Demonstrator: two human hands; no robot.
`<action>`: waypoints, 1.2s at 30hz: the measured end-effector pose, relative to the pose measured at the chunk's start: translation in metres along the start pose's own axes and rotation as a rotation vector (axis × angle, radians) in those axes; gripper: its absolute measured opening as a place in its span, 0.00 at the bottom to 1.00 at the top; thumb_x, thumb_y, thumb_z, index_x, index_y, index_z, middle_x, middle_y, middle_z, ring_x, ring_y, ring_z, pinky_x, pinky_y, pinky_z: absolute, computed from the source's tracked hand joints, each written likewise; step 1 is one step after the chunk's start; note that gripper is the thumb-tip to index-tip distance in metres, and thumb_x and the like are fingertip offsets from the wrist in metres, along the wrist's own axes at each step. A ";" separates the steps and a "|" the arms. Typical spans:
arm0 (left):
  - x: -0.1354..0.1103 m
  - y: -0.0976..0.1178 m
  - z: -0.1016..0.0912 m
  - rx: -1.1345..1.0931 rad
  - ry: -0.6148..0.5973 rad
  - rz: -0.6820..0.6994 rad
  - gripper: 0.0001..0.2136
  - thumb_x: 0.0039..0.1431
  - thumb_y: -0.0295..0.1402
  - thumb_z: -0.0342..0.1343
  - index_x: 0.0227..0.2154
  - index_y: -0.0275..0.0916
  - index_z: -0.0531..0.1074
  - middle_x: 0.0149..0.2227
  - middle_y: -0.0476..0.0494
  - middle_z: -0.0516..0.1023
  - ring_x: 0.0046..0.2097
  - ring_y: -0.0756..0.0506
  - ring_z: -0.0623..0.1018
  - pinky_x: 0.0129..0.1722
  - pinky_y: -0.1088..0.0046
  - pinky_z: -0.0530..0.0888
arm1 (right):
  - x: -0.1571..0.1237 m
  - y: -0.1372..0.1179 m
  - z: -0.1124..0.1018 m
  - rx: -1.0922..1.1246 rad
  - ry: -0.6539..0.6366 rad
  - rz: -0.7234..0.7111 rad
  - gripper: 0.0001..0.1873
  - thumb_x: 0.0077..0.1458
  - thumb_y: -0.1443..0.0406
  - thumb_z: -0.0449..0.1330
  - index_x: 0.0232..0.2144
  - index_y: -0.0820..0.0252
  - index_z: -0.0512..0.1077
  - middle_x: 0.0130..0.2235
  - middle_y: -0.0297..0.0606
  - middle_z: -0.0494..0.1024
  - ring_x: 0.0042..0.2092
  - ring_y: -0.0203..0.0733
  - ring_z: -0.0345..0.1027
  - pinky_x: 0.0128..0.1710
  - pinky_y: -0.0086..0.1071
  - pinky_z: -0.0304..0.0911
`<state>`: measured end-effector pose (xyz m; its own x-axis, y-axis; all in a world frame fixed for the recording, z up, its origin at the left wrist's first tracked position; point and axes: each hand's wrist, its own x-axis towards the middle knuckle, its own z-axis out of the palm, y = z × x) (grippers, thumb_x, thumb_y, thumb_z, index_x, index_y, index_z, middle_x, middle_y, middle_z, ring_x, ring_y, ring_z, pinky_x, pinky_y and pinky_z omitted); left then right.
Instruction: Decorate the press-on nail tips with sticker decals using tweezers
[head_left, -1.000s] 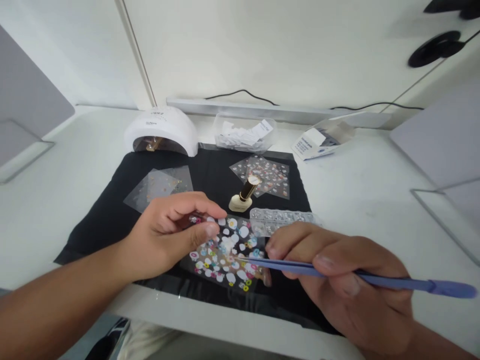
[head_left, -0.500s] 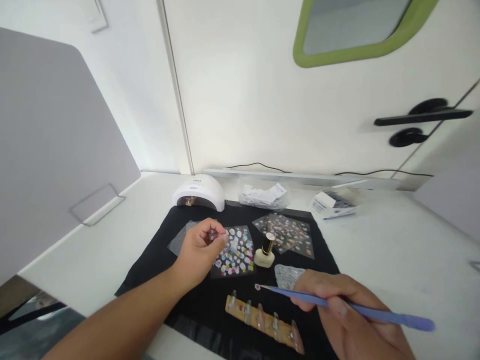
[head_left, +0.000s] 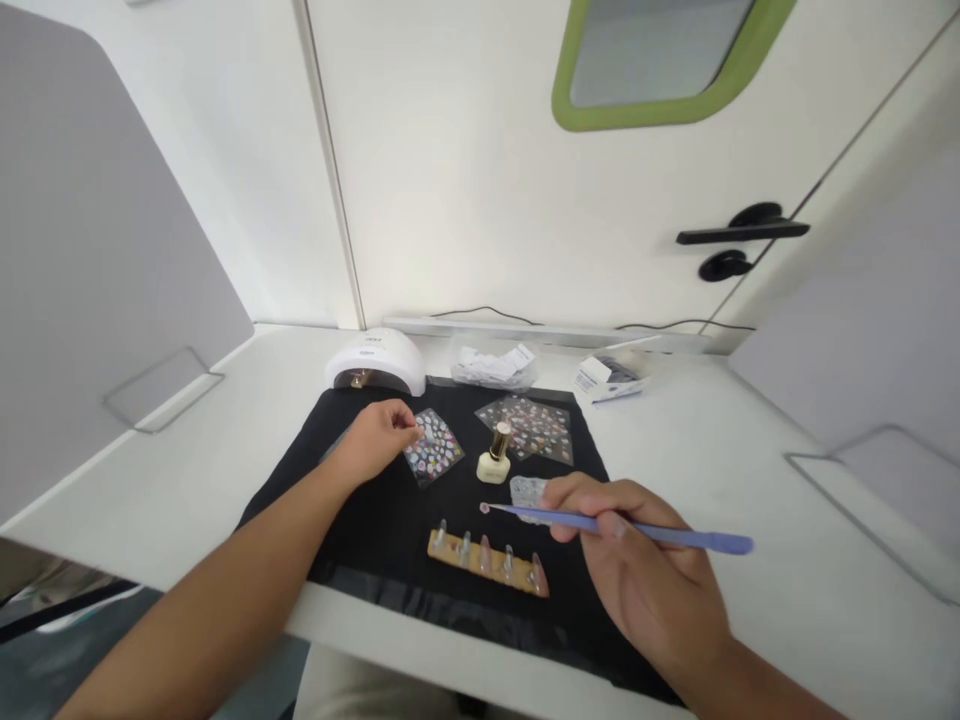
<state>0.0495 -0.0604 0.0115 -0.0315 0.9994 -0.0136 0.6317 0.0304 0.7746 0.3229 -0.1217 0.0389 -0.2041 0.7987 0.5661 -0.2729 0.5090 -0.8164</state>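
My right hand (head_left: 630, 550) grips purple tweezers (head_left: 652, 530), pointing left. A small pinkish flower-like sticker (head_left: 484, 508) sits at their tip, above the black mat (head_left: 375, 540). With fingers pinched, my left hand (head_left: 375, 440) holds the edge of a clear sheet of colourful nail stickers (head_left: 435, 455), which lies tilted. Below the tweezers' tip lies a tan strip (head_left: 487, 566) bearing several clear and pinkish false nails. A cream nail polish bottle (head_left: 493, 462) with a gold and black cap stands between my hands. Partly behind my right fingers is a clear plastic piece (head_left: 527, 495).
A white nail lamp (head_left: 379, 355) stands at the mat's back left. More sticker sheets (head_left: 536, 430) overlap at the back right. Behind them are a clear bag of white papers (head_left: 495, 365) and a small open box (head_left: 611, 378). Grey panels (head_left: 112, 220) flank the white table.
The sticker sheet has turned and shifted with my left hand. My right hand still holds the tweezers with the sticker at the tip. The view has shifted, showing more of the table's front edge.
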 end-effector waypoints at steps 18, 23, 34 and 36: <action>-0.066 0.027 -0.036 0.409 -0.410 0.491 0.14 0.55 0.29 0.57 0.46 0.40 0.73 0.44 0.41 0.78 0.48 0.37 0.76 0.49 0.58 0.72 | -0.088 0.021 0.047 -0.291 0.278 0.139 0.11 0.63 0.67 0.57 0.37 0.51 0.79 0.31 0.38 0.78 0.46 0.48 0.69 0.40 0.43 0.70; -0.064 0.011 -0.030 0.326 -0.497 0.552 0.17 0.54 0.29 0.61 0.48 0.37 0.72 0.48 0.37 0.77 0.53 0.36 0.74 0.57 0.54 0.68 | -0.092 0.024 0.053 -0.361 0.278 0.188 0.11 0.63 0.67 0.56 0.39 0.51 0.79 0.31 0.40 0.79 0.49 0.51 0.66 0.44 0.48 0.70; -0.063 -0.007 -0.011 0.175 -0.466 0.664 0.22 0.57 0.33 0.63 0.53 0.35 0.69 0.49 0.38 0.73 0.53 0.36 0.68 0.56 0.53 0.65 | -0.092 0.012 0.060 -0.513 0.282 0.274 0.13 0.64 0.69 0.54 0.39 0.49 0.77 0.31 0.40 0.82 0.57 0.54 0.63 0.48 0.53 0.68; -0.063 -0.007 -0.010 0.166 -0.480 0.663 0.21 0.57 0.33 0.63 0.53 0.34 0.69 0.47 0.39 0.73 0.52 0.37 0.68 0.54 0.55 0.66 | -0.092 0.010 0.060 -0.535 0.264 0.273 0.13 0.63 0.69 0.55 0.39 0.49 0.78 0.29 0.40 0.82 0.57 0.55 0.63 0.47 0.53 0.69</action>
<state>0.0393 -0.1236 0.0139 0.6965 0.7083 0.1152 0.5107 -0.6020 0.6139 0.2823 -0.2090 -0.0147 0.0564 0.9390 0.3393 0.2754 0.3121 -0.9093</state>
